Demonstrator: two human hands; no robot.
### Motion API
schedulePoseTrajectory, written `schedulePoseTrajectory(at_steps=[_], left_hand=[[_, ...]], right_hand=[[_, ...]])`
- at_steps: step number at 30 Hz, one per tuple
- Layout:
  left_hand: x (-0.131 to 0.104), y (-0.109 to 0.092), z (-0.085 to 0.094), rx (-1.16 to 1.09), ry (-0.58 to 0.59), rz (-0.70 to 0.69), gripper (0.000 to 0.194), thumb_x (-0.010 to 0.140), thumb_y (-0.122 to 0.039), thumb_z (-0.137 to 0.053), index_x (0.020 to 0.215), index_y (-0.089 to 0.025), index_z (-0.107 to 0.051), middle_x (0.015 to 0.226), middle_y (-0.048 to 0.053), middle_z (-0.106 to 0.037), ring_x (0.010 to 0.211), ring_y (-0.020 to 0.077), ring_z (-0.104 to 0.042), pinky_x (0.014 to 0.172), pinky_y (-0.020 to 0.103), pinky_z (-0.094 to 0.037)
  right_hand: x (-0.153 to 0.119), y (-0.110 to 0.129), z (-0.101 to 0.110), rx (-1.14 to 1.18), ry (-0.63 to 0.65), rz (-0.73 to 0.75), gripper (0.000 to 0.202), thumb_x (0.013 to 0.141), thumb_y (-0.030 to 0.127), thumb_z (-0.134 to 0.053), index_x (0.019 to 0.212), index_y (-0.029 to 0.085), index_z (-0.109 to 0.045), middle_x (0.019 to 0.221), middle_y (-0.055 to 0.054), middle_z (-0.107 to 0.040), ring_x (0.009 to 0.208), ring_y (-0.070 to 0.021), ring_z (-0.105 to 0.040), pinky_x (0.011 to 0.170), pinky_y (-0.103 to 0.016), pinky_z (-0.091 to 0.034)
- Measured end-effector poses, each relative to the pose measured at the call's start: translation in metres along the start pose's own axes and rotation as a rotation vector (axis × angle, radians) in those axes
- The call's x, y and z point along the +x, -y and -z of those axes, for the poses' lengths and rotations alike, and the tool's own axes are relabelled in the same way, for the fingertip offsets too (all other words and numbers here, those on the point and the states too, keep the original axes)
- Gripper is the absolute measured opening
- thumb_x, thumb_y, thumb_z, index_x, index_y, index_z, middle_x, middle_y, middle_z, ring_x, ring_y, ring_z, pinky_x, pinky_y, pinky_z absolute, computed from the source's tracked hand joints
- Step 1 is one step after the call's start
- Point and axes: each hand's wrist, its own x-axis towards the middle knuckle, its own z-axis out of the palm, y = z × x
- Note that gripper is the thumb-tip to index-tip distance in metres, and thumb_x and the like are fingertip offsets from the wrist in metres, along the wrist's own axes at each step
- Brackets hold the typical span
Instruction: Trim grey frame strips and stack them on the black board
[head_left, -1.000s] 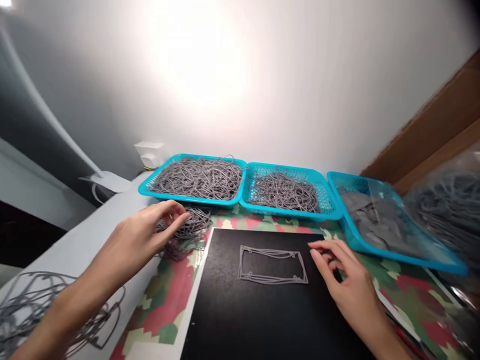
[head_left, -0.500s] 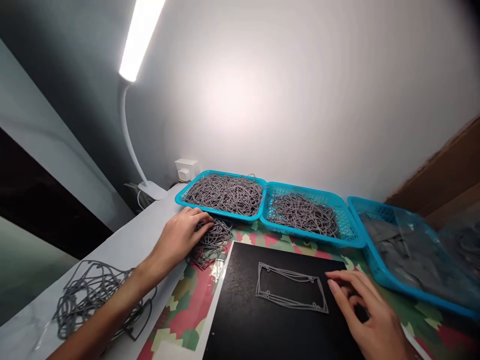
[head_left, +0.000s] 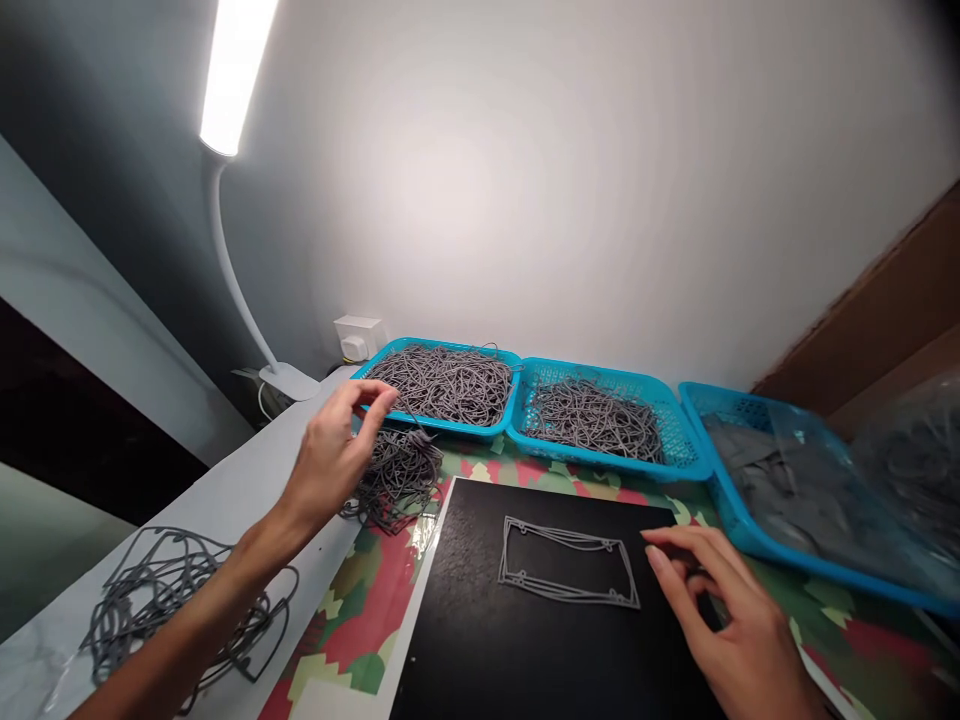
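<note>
My left hand (head_left: 337, 440) is raised over a tangled heap of thin grey rubber gaskets (head_left: 397, 480), thumb and fingertips pinched. A thin grey strand runs from those fingertips down towards the heap. On a black board (head_left: 457, 640) lies a small stack of rectangular grey gaskets (head_left: 566, 600), slightly fanned, with little loops near the corners. My right hand (head_left: 727, 610) hovers at the board's right side, beside the stack. Its fingers are loosely curled, with thumb and index tips close together and nothing visible in them.
Two blue baskets (head_left: 491, 432) (head_left: 600, 462) of grey strands stand along the wall. A third blue basket (head_left: 742, 530) on the right holds grey flat pieces and clear plastic. Larger grey loops (head_left: 127, 600) lie at left. A lit lamp (head_left: 232, 80) stands behind.
My left hand has risen from the heap, and a strand now shows at its fingertips. My right hand has hardly moved. The whole view has shifted slightly.
</note>
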Motion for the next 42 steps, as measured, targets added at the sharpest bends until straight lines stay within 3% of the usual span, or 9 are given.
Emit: schedulePoseTrajectory(at_steps=[3, 9, 14, 19, 24, 29, 35, 38, 42], left_hand=[[0.007, -0.002, 0.002, 0.003, -0.028, 0.008, 0.036, 0.113, -0.057, -0.054, 0.117, -0.024, -0.067, 0.115, 0.009, -0.081, 0.107, 0.0284, -0.076, 0.099, 0.042, -0.056], [0.012, -0.005, 0.003, 0.010, 0.133, -0.038, 0.034, 0.114, -0.056, -0.053, 0.112, -0.026, -0.068, 0.105, 0.006, -0.084, 0.099, 0.0269, -0.079, 0.078, 0.036, -0.052], [-0.015, -0.003, 0.011, 0.112, 0.159, -0.153, 0.033, 0.112, -0.058, -0.061, 0.108, -0.029, -0.076, 0.105, 0.004, -0.080, 0.101, 0.0298, -0.070, 0.093, 0.041, -0.048], [-0.046, 0.023, 0.016, 0.176, 0.246, -0.269, 0.035, 0.118, -0.058, -0.056, 0.114, -0.030, -0.075, 0.114, 0.005, -0.080, 0.110, 0.0315, -0.071, 0.098, 0.043, -0.047], [-0.051, 0.038, 0.020, 0.164, 0.250, -0.211, 0.044, 0.116, -0.068, -0.054, 0.112, -0.029, -0.076, 0.118, 0.007, -0.080, 0.114, 0.0325, -0.072, 0.102, 0.043, -0.050], [-0.057, 0.033, 0.027, 0.077, 0.510, -0.112, 0.051, 0.114, -0.070, -0.054, 0.101, -0.030, -0.082, 0.104, 0.004, -0.082, 0.090, 0.0259, -0.077, 0.081, 0.034, -0.057], [-0.044, 0.030, 0.022, 0.225, 0.220, -0.013, 0.054, 0.105, -0.078, -0.059, 0.104, -0.029, -0.081, 0.105, 0.004, -0.079, 0.074, 0.0236, -0.070, 0.069, 0.034, -0.052], [-0.028, 0.025, 0.013, 0.303, 0.263, 0.036, 0.051, 0.101, -0.075, -0.061, 0.099, -0.030, -0.083, 0.106, 0.005, -0.081, 0.075, 0.0250, -0.070, 0.064, 0.033, -0.043], [-0.012, 0.019, 0.008, 0.264, 0.263, 0.059, 0.045, 0.100, -0.067, -0.060, 0.093, -0.029, -0.083, 0.094, 0.004, -0.079, 0.076, 0.0258, -0.071, 0.065, 0.034, -0.043]], right_hand=[[-0.002, 0.003, -0.001, 0.017, 0.004, -0.024, 0.024, 0.114, 0.050, -0.068, 0.117, 0.030, -0.081, 0.114, -0.006, -0.076, 0.083, -0.0200, -0.074, 0.071, -0.030, -0.061], [-0.001, 0.004, 0.001, 0.017, 0.023, -0.037, 0.021, 0.115, 0.047, -0.067, 0.119, 0.031, -0.079, 0.116, -0.004, -0.074, 0.083, -0.0190, -0.073, 0.073, -0.031, -0.059], [-0.001, 0.005, 0.003, 0.020, 0.037, -0.040, 0.019, 0.116, 0.046, -0.066, 0.118, 0.031, -0.078, 0.117, -0.004, -0.073, 0.085, -0.0191, -0.072, 0.073, -0.031, -0.058], [0.000, 0.011, 0.005, 0.020, 0.067, -0.026, 0.017, 0.116, 0.042, -0.066, 0.118, 0.031, -0.078, 0.113, -0.003, -0.073, 0.086, -0.0196, -0.072, 0.077, -0.033, -0.057], [0.000, 0.007, 0.002, -0.015, 0.068, -0.028, 0.020, 0.117, 0.045, -0.065, 0.118, 0.030, -0.079, 0.117, -0.004, -0.075, 0.089, -0.0202, -0.073, 0.076, -0.032, -0.058], [-0.002, -0.003, -0.004, -0.032, 0.062, -0.016, 0.023, 0.117, 0.047, -0.065, 0.118, 0.029, -0.080, 0.116, -0.005, -0.075, 0.088, -0.0190, -0.074, 0.070, -0.030, -0.059], [-0.001, -0.005, -0.006, -0.029, 0.096, -0.001, 0.023, 0.117, 0.047, -0.065, 0.117, 0.029, -0.079, 0.114, -0.004, -0.074, 0.080, -0.0172, -0.072, 0.068, -0.030, -0.059], [0.000, -0.003, -0.005, -0.035, 0.091, 0.034, 0.022, 0.117, 0.046, -0.065, 0.117, 0.029, -0.078, 0.110, -0.004, -0.073, 0.077, -0.0166, -0.071, 0.066, -0.029, -0.057], [0.002, -0.002, -0.005, -0.030, 0.085, 0.073, 0.018, 0.116, 0.044, -0.067, 0.115, 0.029, -0.078, 0.107, -0.002, -0.072, 0.074, -0.0150, -0.070, 0.065, -0.028, -0.057]])
